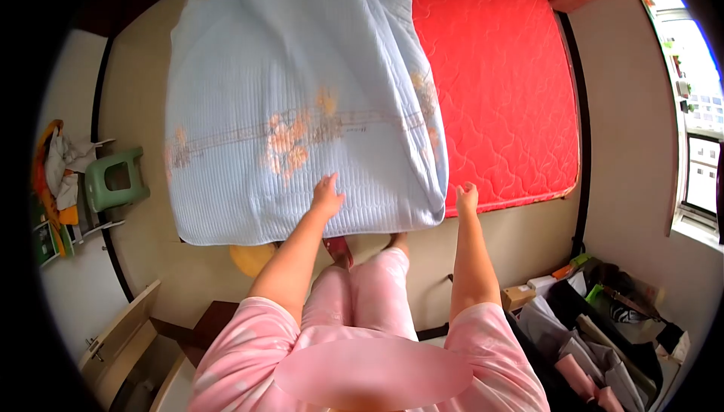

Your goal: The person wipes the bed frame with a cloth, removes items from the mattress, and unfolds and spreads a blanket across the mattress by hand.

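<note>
A light blue quilted bed cover [234,80] with orange flower prints lies over the left and middle of a red mattress [498,95]. Its right side is folded over along a curved edge. My left hand [326,197] is over the cover's near part, fingers apart and holding nothing; whether it touches the cloth I cannot tell. Just right of the cover's near corner, my right hand [467,197] is at the mattress's front edge, its fingers slightly bent and apart, with nothing visible in them.
At the left stand a green plastic stool [117,178] and a pile of clothes [64,163]. A yellow round object [253,259] shows under the bed's front edge. Bags and boxes [596,329] crowd the lower right, below a window [697,125]. An open drawer or cabinet [124,336] is lower left.
</note>
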A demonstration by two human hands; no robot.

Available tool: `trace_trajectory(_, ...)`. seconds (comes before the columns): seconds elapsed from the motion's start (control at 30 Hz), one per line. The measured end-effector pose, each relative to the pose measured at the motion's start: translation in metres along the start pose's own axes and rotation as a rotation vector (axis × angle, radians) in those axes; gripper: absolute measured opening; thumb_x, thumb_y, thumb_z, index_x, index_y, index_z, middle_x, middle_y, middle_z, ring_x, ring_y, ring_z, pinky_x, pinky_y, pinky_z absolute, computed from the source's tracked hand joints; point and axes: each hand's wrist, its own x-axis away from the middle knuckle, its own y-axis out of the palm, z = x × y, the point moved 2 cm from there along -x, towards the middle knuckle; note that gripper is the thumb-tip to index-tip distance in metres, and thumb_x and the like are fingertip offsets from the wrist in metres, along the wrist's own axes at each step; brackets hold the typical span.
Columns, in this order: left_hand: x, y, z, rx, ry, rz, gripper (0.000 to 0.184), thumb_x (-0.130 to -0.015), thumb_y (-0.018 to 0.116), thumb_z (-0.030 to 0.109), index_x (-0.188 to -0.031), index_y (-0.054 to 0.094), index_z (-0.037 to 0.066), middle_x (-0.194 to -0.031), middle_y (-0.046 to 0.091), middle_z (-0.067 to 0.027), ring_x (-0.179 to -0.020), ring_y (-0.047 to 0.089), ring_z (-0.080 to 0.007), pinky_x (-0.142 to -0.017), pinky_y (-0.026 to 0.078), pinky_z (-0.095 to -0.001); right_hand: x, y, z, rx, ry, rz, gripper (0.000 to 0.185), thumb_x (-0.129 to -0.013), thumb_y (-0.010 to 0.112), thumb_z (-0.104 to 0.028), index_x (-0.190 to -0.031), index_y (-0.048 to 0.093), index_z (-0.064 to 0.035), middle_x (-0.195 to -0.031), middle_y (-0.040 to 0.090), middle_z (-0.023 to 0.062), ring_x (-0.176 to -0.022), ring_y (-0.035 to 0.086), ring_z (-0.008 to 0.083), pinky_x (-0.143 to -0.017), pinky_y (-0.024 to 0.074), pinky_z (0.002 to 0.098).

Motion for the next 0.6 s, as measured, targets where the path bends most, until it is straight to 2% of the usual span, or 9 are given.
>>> trace_trajectory(0.03, -0.004, 0.005, 0.016, 0.007, 0.001, -0.013, 0.065, -0.073, 0.063, 0.020, -0.130, 0.033, 0.009, -0.133, 0.032, -0.0218, -0.124, 0.030, -0.0333, -0.103, 0.026, -0.0380, -0.010, 0.000, -0.015, -0.032, -0.034, -0.018, 0.037, -0.079, 0.060, -0.019, -0.109, 0.050, 0.0003, -0.102, 0.054, 0.0193, -0.095, 0.053, 0.0307, -0.082, 0.0430, 0.0362)
trace_trajectory(0.13, -0.027, 0.016, 0.053, 0.002, -0.023, -0.063, 0.070, -0.075, 0.062, 0.022, -0.134, 0.025, 0.010, -0.136, 0.029, -0.0206, -0.125, 0.029, -0.0326, -0.103, 0.027, -0.0376, -0.054, 0.013, -0.049, -0.233, -0.053, -0.077, 0.038, -0.080, 0.059, -0.021, -0.110, 0.050, 0.0003, -0.101, 0.056, 0.0184, -0.094, 0.055, 0.0291, -0.081, 0.0437, 0.0355)
trace_trajectory(0.2, -0.048, 0.026, 0.072, -0.023, -0.075, -0.120, 0.073, -0.076, 0.061, 0.023, -0.136, 0.020, 0.011, -0.137, 0.026, -0.0197, -0.126, 0.028, -0.0319, -0.104, 0.026, -0.0373, -0.082, 0.021, -0.074, -0.278, -0.037, -0.143, 0.038, -0.082, 0.058, -0.025, -0.109, 0.050, 0.0007, -0.101, 0.058, 0.0172, -0.092, 0.057, 0.0265, -0.079, 0.0448, 0.0339)
trace_trajectory(0.3, -0.075, 0.044, 0.090, -0.106, -0.217, -0.153, 0.080, -0.076, 0.062, 0.027, -0.138, 0.013, 0.017, -0.140, 0.019, -0.0205, -0.127, 0.026, -0.0357, -0.103, 0.027, -0.0386, -0.125, 0.034, -0.102, -0.325, -0.066, -0.212, 0.040, -0.082, 0.059, -0.027, -0.110, 0.050, 0.0000, -0.101, 0.059, 0.0169, -0.093, 0.057, 0.0257, -0.079, 0.0448, 0.0328)
trace_trajectory(0.33, -0.083, 0.050, 0.098, -0.141, -0.274, -0.170, 0.081, -0.076, 0.062, 0.029, -0.139, 0.011, 0.019, -0.141, 0.016, -0.0205, -0.127, 0.025, -0.0363, -0.103, 0.028, -0.0388, -0.135, 0.029, -0.119, -0.348, -0.055, -0.256, 0.039, -0.083, 0.058, -0.030, -0.108, 0.051, -0.0013, -0.096, 0.059, 0.0123, -0.087, 0.056, 0.0192, -0.074, 0.0453, 0.0289)
trace_trajectory(0.37, -0.091, 0.054, 0.102, -0.155, -0.365, -0.206, 0.083, -0.076, 0.062, 0.031, -0.140, 0.009, 0.023, -0.142, 0.008, -0.0221, -0.128, 0.022, -0.0393, -0.102, 0.029, -0.0403, -0.159, 0.040, -0.120, -0.343, -0.055, -0.261, 0.038, -0.083, 0.058, -0.031, -0.108, 0.051, -0.0022, -0.093, 0.059, 0.0102, -0.083, 0.056, 0.0170, -0.069, 0.0456, 0.0285)
trace_trajectory(0.4, -0.094, 0.054, 0.110, -0.190, -0.404, -0.260, 0.083, -0.076, 0.062, 0.031, -0.140, 0.009, 0.024, -0.143, 0.006, -0.0225, -0.128, 0.021, -0.0396, -0.102, 0.029, -0.0407, -0.185, 0.059, -0.113, -0.339, -0.055, -0.269, 0.038, -0.083, 0.058, -0.031, -0.107, 0.051, -0.0031, -0.090, 0.059, 0.0082, -0.078, 0.056, 0.0148, -0.065, 0.0458, 0.0280)
trace_trajectory(0.47, -0.098, 0.051, 0.127, -0.259, -0.482, -0.365, 0.084, -0.076, 0.063, 0.031, -0.140, 0.010, 0.025, -0.143, 0.002, -0.0233, -0.129, 0.019, -0.0401, -0.102, 0.028, -0.0414, -0.230, 0.079, -0.114, -0.321, -0.045, -0.313, 0.036, -0.084, 0.056, -0.031, -0.107, 0.052, -0.0039, -0.086, 0.058, 0.0060, -0.073, 0.055, 0.0126, -0.059, 0.0448, 0.0268)
trace_trajectory(0.6, -0.107, 0.057, 0.124, -0.239, -0.498, -0.351, 0.079, -0.075, 0.058, 0.019, -0.140, 0.012, 0.025, -0.142, -0.001, -0.0249, -0.128, 0.021, -0.0426, -0.099, 0.032, -0.0426, -0.264, 0.096, -0.175, -0.453, 0.085, -0.510, 0.031, -0.086, 0.052, -0.032, -0.097, 0.055, -0.0034, -0.079, 0.060, 0.0044, -0.066, 0.056, 0.0132, -0.052, 0.0450, 0.0260)
